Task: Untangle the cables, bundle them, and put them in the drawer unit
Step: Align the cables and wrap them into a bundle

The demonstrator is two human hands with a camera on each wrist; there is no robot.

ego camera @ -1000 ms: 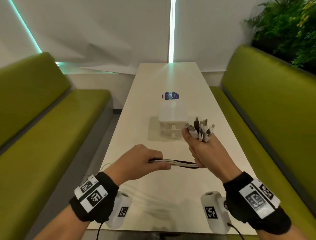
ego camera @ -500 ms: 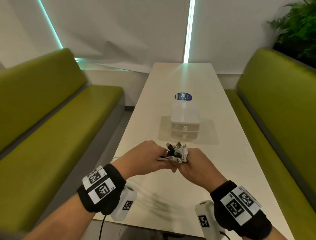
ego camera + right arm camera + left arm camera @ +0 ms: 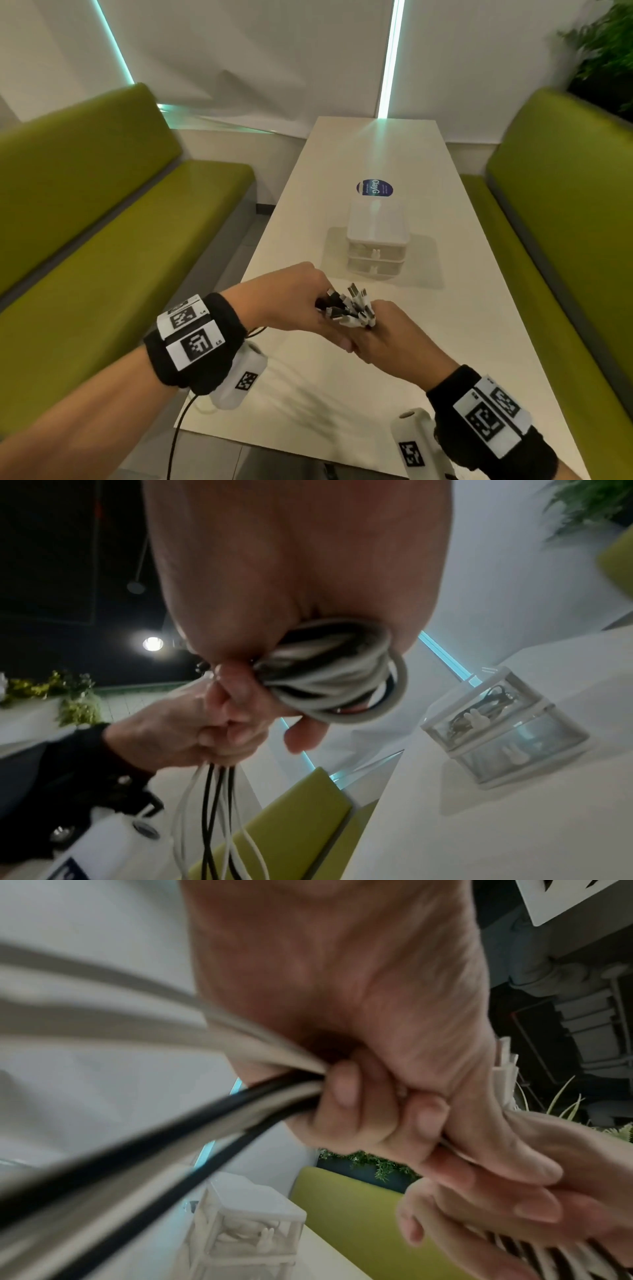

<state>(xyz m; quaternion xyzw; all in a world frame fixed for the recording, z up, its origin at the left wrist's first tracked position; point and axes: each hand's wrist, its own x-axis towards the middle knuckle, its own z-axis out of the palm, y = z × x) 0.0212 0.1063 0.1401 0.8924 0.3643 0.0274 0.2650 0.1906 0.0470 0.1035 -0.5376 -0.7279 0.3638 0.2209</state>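
A bunch of white and black cables (image 3: 352, 308) is held between both hands above the near part of the white table (image 3: 479, 308), plug ends fanning upward. My right hand (image 3: 394, 337) grips the bunch with loops of cable (image 3: 337, 674) wound round its fingers. My left hand (image 3: 294, 301) sits right against it and grips the cable strands (image 3: 192, 1107), which trail down from its fist (image 3: 219, 804). The small clear drawer unit (image 3: 376, 240) stands mid-table beyond the hands, both drawers closed, with a dark cable in its top drawer (image 3: 479, 710).
Green benches run along both sides of the table (image 3: 102, 240) (image 3: 565, 205). A round blue sticker (image 3: 374, 188) lies behind the drawer unit. A plant (image 3: 609, 51) stands at the far right. The table's near edge (image 3: 274, 445) is just under my wrists.
My hands have come together: the left moved right up against the right, and the right hand with the plug ends dropped lower and nearer. The view shifted left.
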